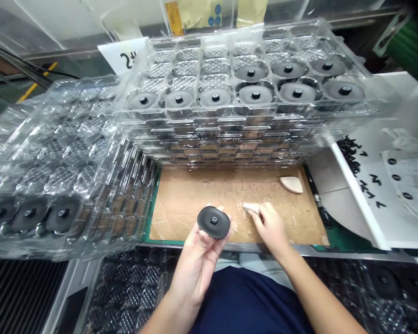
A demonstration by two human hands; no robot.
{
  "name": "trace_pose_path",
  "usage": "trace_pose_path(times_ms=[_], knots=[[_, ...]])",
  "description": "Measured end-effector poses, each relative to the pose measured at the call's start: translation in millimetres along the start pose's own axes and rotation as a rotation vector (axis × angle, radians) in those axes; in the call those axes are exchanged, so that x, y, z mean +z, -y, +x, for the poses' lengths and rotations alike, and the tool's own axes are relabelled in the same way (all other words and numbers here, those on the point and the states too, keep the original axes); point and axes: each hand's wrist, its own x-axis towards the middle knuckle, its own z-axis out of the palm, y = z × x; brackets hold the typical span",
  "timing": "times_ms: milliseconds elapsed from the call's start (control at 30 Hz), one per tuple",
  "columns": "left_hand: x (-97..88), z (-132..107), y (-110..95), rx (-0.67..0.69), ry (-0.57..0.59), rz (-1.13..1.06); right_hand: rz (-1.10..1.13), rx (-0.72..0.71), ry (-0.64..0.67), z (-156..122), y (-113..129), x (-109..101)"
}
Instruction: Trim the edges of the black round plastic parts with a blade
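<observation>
An oval black part (204, 221) with a small raised post at its centre is gripped in my left hand (197, 260), its post side facing up. My fingers wrap around its edge, above the front of the cardboard sheet (181, 185). My right hand (272, 228), to the right of the part and apart from it, pinches a small pale piece (251, 207) between thumb and fingers, low over the cardboard. Part of that piece is hidden by the fingers. A second pale, leaf-shaped piece (292, 184) lies at the cardboard's back right.
Behind the cardboard rises a stack of clear plastic trays (226, 125), the top one holding several similar black parts. Another tray stack (55, 176) stands on the left. To the right, a white bin (372, 222) contains small black pieces and a sticker sheet (409, 181). A black pen-like tool (322, 208) lies beside the cardboard.
</observation>
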Motion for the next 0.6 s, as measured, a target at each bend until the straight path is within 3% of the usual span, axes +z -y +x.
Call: trace_pose_path(times_ms=[100,200,267,333,433,567,600], knots=[[-2.3,-2.5,-0.2,-0.007,0.0,-0.002,0.099,0.003,0.053,9.4,36.8,-22.7],[-2.2,-5.6,1.1,0.001,0.031,0.015,0.225,-0.082,0.12,3.4,93.9,-50.8],[-1.4,-8.1,1.9,-0.017,0.068,0.041,0.358,-0.292,0.148,-3.0,127.3,-65.1],[-0.6,-10.3,1.7,-0.037,0.092,0.083,0.386,-0.41,0.254,-6.2,147.9,-73.4],[0.9,-11.9,-0.1,-0.052,0.093,0.131,0.29,-0.413,0.427,-4.5,156.7,-74.3],[2.0,-11.8,-4.6,-0.032,0.121,0.144,0.357,-0.455,0.224,-8.0,147.4,-66.7],[1.6,-11.7,-5.9,-0.023,0.128,0.142,0.384,-0.429,0.234,-10.9,142.4,-67.0]])
